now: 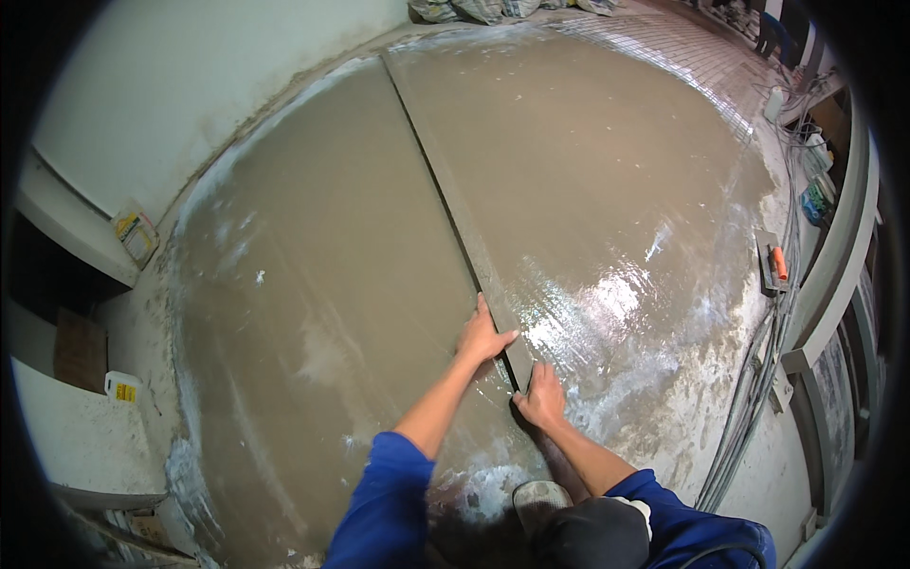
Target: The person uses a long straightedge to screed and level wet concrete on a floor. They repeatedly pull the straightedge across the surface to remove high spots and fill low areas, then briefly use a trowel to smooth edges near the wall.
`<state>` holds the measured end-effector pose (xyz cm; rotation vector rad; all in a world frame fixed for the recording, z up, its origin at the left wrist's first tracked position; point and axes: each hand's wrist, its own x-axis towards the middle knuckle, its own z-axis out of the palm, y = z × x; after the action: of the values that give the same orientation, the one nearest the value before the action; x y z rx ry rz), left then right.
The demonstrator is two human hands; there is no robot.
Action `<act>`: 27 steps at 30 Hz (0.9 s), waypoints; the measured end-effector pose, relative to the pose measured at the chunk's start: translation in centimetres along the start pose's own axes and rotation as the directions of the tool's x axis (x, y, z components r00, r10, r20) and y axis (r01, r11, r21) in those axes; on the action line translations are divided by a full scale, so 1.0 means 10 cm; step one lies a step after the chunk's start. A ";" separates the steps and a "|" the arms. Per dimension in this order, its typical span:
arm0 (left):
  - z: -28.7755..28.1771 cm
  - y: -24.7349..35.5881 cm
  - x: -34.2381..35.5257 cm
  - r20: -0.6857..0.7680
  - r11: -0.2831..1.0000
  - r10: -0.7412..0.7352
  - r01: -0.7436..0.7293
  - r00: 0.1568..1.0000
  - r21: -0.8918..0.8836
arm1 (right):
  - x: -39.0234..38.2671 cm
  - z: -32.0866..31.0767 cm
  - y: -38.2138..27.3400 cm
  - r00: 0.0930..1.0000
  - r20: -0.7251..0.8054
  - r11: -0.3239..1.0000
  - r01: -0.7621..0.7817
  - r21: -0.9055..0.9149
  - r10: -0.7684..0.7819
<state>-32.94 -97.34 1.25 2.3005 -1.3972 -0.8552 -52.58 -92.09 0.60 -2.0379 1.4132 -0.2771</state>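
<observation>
My left hand (pixel 485 334) grips a long straight screed bar (pixel 441 184), fingers over its left edge and thumb across its top. My right hand (pixel 540 396) is closed on the near end of the same bar, a little lower and to the right. The bar stretches from my hands toward the far wall, lying on smooth wet grey-brown screed (pixel 313 247), which has a shiny patch and pale whitish streaks to the right of the bar.
A trowel (pixel 773 262) with an orange handle lies at the right beside grey cables (pixel 749 417). Sacks (pixel 483 9) line the back. A bag (pixel 136 235) and white jug (pixel 121 386) sit left. Wire mesh (pixel 645 52) and another person (pixel 773 33) are at the far right.
</observation>
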 end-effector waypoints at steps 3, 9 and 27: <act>-0.49 -0.57 -0.44 -0.012 0.985 0.082 -0.079 0.997 0.151 | 0.12 -0.03 0.09 0.999 -0.016 0.999 0.035 0.008 -0.035; -2.08 -2.15 -2.19 -0.075 0.823 -0.228 0.233 0.971 0.518 | 0.56 0.00 0.18 0.987 -0.054 0.987 0.153 0.040 -0.151; -1.35 -3.08 -5.39 -0.182 0.456 -0.889 0.844 0.419 -0.284 | 0.83 0.15 -0.18 0.986 0.045 0.987 0.157 0.025 -0.158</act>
<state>-21.60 -35.78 12.42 2.8209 0.1521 -0.7179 -47.12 -98.55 -0.93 -2.1283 1.2175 -0.3084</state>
